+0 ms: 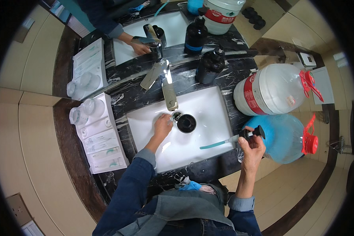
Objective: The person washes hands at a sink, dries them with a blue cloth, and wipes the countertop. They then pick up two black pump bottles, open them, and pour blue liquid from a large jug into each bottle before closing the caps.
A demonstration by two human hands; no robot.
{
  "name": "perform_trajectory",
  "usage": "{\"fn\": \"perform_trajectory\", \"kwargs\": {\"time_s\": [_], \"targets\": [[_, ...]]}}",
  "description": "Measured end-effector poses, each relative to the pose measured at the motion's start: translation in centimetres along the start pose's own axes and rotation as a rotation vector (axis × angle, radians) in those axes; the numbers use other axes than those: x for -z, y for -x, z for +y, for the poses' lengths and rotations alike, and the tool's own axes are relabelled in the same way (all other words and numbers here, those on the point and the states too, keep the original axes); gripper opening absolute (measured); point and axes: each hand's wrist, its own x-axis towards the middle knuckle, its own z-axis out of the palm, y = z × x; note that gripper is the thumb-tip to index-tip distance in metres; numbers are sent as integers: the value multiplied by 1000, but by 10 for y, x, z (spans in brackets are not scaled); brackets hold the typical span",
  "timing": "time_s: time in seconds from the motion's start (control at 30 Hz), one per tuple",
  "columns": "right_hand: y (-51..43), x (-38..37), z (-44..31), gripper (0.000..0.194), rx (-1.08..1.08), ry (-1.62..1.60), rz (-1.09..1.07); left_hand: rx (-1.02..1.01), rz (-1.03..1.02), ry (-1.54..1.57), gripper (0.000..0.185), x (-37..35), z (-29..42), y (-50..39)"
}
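My right hand [251, 150] grips a black pump head [252, 133] over the right front edge of a white sink basin [206, 101]. A blue-green dip tube [214, 145] extends from it to the left, above the basin. Inside the basin is a black bottle [186, 123], its round open top facing up. My left hand [162, 125] is lowered into the basin beside the drain [176, 116], just left of the bottle. Its fingertips are partly hidden, so whether they hold anything is unclear. A chrome faucet [169, 93] reaches over the basin behind the bottle.
On the right stand a large jug of whitish liquid [271, 88] and a jug of blue liquid [278, 138], both red-capped. Another black pump bottle [211, 66] is behind the basin. A white tray [118, 144] at left holds jars and packets. A mirror [129, 23] backs the black marbled counter [191, 78].
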Motion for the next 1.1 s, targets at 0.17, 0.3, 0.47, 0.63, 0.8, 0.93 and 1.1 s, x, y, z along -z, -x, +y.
{"fn": "perform_trajectory", "kwargs": {"time_s": [0.17,0.3,0.47,0.63,0.8,0.93,1.1], "targets": [[7,5,7,42,16,0,25,3,-1,-215,28,-28,-1,-19],[7,11,7,42,14,11,44,-169,20,-169,10,-35,-3,-27],[6,11,10,43,19,9,31,-239,55,-101,9,-37,-7,-29],[10,11,11,43,15,0,28,-325,35,-88,7,-35,-17,-34],[10,12,10,43,-6,7,39,-289,-92,-146,10,-36,-24,-38],[11,11,10,42,-51,5,59,-233,90,-73,14,-43,-22,-32],[10,9,7,42,-13,-9,35,-311,-80,-143,12,-36,-22,-39]]}}
